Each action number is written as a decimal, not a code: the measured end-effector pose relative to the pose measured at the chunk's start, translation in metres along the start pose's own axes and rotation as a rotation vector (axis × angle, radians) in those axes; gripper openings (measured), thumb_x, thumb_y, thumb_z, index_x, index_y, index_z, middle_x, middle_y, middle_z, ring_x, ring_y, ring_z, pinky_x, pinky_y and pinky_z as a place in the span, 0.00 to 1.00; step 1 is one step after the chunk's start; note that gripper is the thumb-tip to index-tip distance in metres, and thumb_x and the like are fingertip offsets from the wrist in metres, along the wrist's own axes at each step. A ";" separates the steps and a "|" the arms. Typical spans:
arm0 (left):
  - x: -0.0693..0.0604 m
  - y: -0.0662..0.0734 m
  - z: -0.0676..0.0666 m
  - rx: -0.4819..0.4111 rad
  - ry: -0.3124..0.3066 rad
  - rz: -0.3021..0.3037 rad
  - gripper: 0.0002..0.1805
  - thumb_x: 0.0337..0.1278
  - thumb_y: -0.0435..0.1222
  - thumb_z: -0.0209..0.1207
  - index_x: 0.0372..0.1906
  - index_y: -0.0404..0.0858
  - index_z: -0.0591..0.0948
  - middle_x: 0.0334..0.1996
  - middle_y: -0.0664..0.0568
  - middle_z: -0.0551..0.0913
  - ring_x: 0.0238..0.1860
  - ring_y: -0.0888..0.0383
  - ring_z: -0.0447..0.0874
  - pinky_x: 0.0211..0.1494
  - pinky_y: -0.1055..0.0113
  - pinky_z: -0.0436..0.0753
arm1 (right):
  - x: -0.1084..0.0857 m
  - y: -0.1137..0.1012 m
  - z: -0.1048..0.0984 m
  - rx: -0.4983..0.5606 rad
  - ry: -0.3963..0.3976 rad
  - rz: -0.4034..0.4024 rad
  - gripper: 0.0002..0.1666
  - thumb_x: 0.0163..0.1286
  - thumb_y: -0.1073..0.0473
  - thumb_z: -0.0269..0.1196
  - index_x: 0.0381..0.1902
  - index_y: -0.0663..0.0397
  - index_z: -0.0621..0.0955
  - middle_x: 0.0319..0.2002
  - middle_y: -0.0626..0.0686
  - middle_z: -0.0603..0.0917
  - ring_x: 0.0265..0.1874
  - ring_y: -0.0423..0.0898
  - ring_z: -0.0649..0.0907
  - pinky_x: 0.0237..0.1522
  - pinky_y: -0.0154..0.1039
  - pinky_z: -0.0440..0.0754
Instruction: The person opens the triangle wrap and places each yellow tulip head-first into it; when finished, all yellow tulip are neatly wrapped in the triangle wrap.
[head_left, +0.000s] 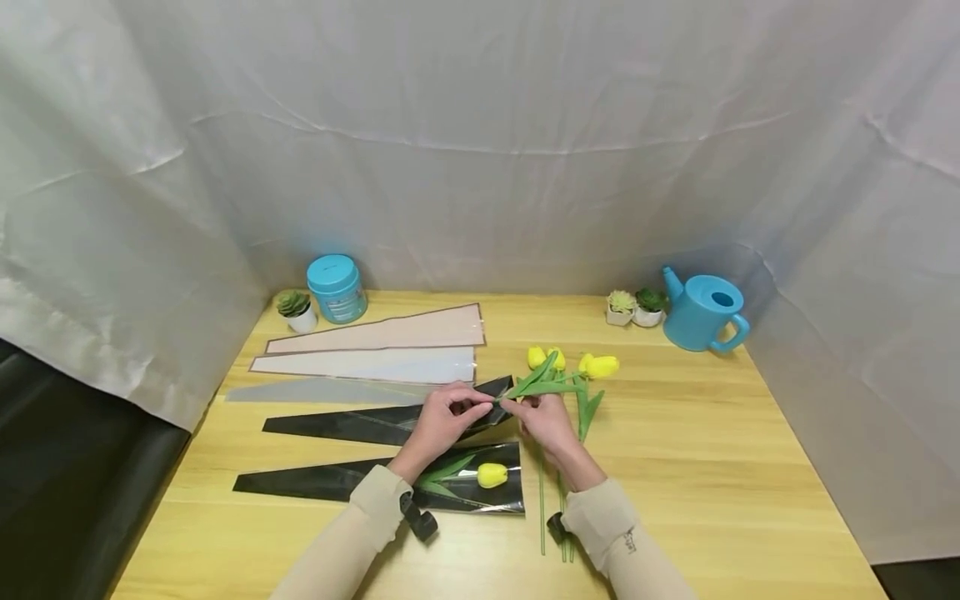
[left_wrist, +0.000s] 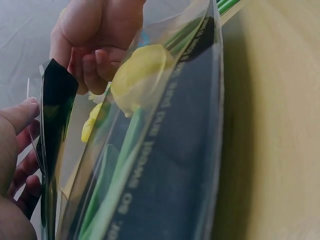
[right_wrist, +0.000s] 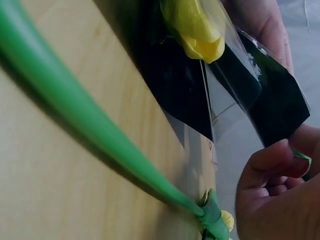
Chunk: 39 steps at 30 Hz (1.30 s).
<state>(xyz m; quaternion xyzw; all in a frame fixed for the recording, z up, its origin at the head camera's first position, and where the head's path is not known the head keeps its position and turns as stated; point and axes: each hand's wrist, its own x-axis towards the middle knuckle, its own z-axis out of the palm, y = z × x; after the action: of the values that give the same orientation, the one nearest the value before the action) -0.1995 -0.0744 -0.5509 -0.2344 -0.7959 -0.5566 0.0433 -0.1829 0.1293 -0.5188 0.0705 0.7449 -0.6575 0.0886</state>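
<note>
The yellow tulip (head_left: pixel 553 387) is pinched in my right grip (head_left: pixel 551 425), its greenery at the mouth of the black sleeve (head_left: pixel 360 422) that my left grip (head_left: pixel 446 417) pinches. I judge this to be the threading-in step; next calls for spreading that mouth and feeding the stem in gently. Nearer me on the counter (head_left: pixel 712 467) lies a sleeved tulip (head_left: pixel 492 476).

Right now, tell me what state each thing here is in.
Left hand: holding the upper black sleeve
Right hand: pinching a tulip
Upper black sleeve: end lifted
Lower black sleeve: another tulip inside
Loose tulips: lying unwrapped
White sleeve: lying flat
Blue jar: upright, lid on
Watering can: upright
</note>
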 end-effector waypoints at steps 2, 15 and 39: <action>-0.001 -0.001 0.001 0.000 -0.006 0.012 0.07 0.67 0.44 0.68 0.46 0.53 0.92 0.33 0.60 0.85 0.25 0.61 0.73 0.29 0.68 0.75 | 0.000 0.000 0.000 -0.019 0.004 0.011 0.07 0.69 0.60 0.71 0.42 0.56 0.85 0.16 0.45 0.71 0.13 0.40 0.68 0.18 0.32 0.65; -0.001 -0.009 0.005 0.024 0.038 -0.034 0.07 0.66 0.43 0.68 0.44 0.49 0.92 0.34 0.60 0.86 0.27 0.62 0.74 0.30 0.69 0.76 | -0.006 0.001 -0.002 0.005 -0.032 0.119 0.12 0.73 0.61 0.66 0.46 0.66 0.86 0.24 0.52 0.80 0.17 0.40 0.77 0.20 0.30 0.79; -0.005 -0.017 0.009 -0.008 0.009 -0.079 0.05 0.65 0.41 0.70 0.43 0.51 0.92 0.32 0.58 0.85 0.28 0.59 0.76 0.31 0.70 0.75 | 0.018 -0.003 -0.139 -0.634 -0.086 -0.327 0.10 0.70 0.59 0.70 0.47 0.56 0.88 0.51 0.57 0.85 0.53 0.58 0.82 0.62 0.60 0.77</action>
<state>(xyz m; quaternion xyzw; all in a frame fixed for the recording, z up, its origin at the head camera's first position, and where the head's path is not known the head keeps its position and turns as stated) -0.2001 -0.0721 -0.5704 -0.2006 -0.8021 -0.5619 0.0241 -0.2066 0.2667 -0.5030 -0.1084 0.9088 -0.4017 0.0313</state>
